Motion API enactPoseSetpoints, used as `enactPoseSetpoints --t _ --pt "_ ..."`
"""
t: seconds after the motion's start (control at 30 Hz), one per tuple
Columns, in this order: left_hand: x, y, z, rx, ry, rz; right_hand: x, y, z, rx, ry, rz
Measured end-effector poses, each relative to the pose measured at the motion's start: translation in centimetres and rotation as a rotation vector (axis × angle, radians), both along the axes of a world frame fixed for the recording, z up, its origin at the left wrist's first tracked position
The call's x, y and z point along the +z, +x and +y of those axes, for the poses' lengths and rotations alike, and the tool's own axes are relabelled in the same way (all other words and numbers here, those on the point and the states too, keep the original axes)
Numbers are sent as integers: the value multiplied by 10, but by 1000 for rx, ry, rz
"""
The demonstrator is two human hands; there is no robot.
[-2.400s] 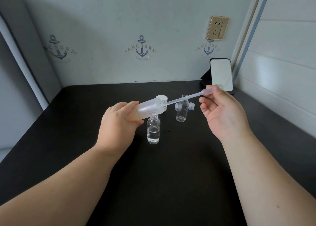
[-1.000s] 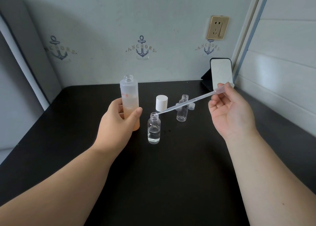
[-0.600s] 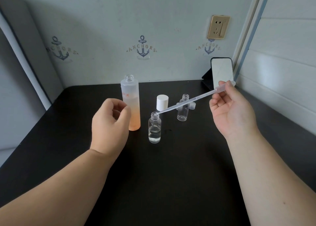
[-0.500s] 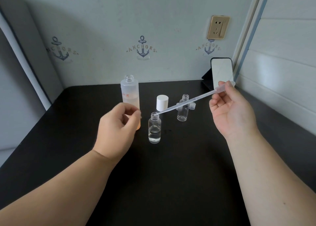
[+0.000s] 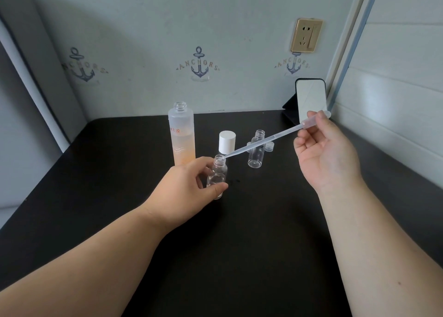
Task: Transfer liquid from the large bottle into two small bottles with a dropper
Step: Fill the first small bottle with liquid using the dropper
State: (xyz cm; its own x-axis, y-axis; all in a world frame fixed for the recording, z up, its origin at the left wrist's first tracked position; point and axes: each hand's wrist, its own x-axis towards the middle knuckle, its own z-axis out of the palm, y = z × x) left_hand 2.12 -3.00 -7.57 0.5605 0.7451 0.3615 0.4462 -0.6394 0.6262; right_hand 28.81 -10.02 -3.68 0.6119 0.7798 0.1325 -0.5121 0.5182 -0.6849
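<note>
The large frosted bottle (image 5: pixel 182 134) stands upright and uncapped at the back of the black table (image 5: pixel 251 244), with peach-coloured liquid in its lower part. My left hand (image 5: pixel 191 187) grips the near small clear bottle (image 5: pixel 218 173), which holds a little liquid. My right hand (image 5: pixel 328 153) pinches the bulb of a clear plastic dropper (image 5: pixel 271 139); its tip rests at the near bottle's mouth. A second small bottle (image 5: pixel 256 149) stands open behind, with no liquid visible in it.
A white cap (image 5: pixel 226 141) stands behind the near bottle. Small clear lids (image 5: pixel 269 146) lie beside the second bottle. A phone (image 5: pixel 311 98) leans on a stand at the back right corner. Walls close in behind and to the right.
My left hand set the large bottle upright, let it go, moved right and took hold of the near small bottle. The dropper tip came out of the large bottle to the small bottle's mouth.
</note>
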Motion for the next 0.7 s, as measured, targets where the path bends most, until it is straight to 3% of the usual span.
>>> enactPoseSetpoints --t 0.7 --pt "3 -2 -1 -32 47 -58 2 -1 -1 -13 -62 -20"
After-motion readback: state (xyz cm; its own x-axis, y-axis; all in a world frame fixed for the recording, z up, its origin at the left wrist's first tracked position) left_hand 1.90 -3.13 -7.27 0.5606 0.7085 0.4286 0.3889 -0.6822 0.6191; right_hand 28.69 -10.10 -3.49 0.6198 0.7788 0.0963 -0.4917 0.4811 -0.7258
